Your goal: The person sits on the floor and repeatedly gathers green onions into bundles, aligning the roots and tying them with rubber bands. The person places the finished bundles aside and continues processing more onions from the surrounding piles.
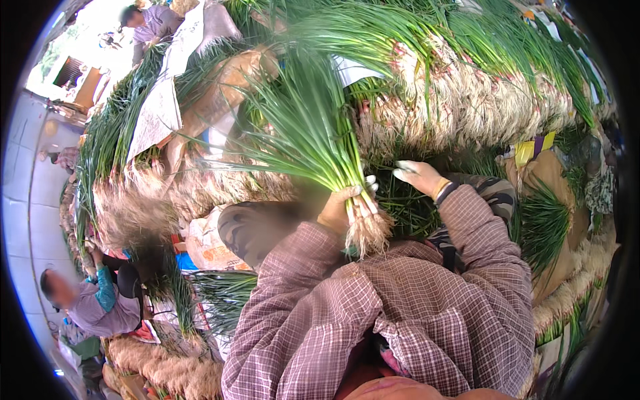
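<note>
My left hand [341,204], in a pale glove, is shut around a bunch of green onions [332,142] near the white bulbs. The leaves fan up and away from me, and the tangled roots [369,231] hang below my fist towards my lap. To the right, my right hand [421,178] is also gloved and holds nothing. Its fingers are extended towards the bunch, apart from it. Loose green leaves [412,210] lie below the hands, between my knees in camouflage trousers [250,227].
A long heap of green onions [480,100] runs across the front, roots towards me. Sacking [160,107] partly covers more onions at left. One person [102,302] sits at left; another person [152,25] is at upper left. A bundle [545,225] lies at right on brown sheeting.
</note>
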A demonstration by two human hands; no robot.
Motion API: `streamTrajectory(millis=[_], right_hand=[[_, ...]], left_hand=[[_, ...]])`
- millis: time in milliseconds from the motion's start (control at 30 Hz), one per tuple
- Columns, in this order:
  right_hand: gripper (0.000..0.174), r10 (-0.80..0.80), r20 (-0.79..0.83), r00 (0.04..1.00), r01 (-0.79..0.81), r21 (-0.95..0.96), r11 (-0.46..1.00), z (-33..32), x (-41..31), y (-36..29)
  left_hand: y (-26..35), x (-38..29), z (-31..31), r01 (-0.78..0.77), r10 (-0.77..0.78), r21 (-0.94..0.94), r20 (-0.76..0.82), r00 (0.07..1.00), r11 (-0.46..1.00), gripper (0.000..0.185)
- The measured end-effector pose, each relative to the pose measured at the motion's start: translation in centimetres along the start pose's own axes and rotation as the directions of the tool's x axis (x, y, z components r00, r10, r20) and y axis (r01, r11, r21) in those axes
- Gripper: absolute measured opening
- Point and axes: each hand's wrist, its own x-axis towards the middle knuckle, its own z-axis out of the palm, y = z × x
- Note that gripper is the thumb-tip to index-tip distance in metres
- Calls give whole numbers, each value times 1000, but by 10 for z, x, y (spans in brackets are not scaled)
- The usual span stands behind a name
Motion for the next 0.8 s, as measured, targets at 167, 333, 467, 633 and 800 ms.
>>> streamTrajectory(millis=[167,333,467,633,800], right_hand=[[42,-262,303,916,-130,844,521,82,17,-26],[13,-209,243,947,-120,873,473,84,-4,-41],[16,-93,339,936,-204,740,641,64,-17,-68],[74,-69,139,988,137,-570,810,15,-20,-106],[83,-440,-183,879,304,-497,813,-9,31,-108]], left_hand=[[-8,15,-17,-255,273,561,53,960,787,41],[-10,15,-28,-191,167,575,95,981,795,49],[-10,11,-12,-10,-12,261,80,997,965,55],[-5,0,7,93,-90,47,-56,994,995,34],[-3,-7,14,135,-127,110,-73,989,985,38]])
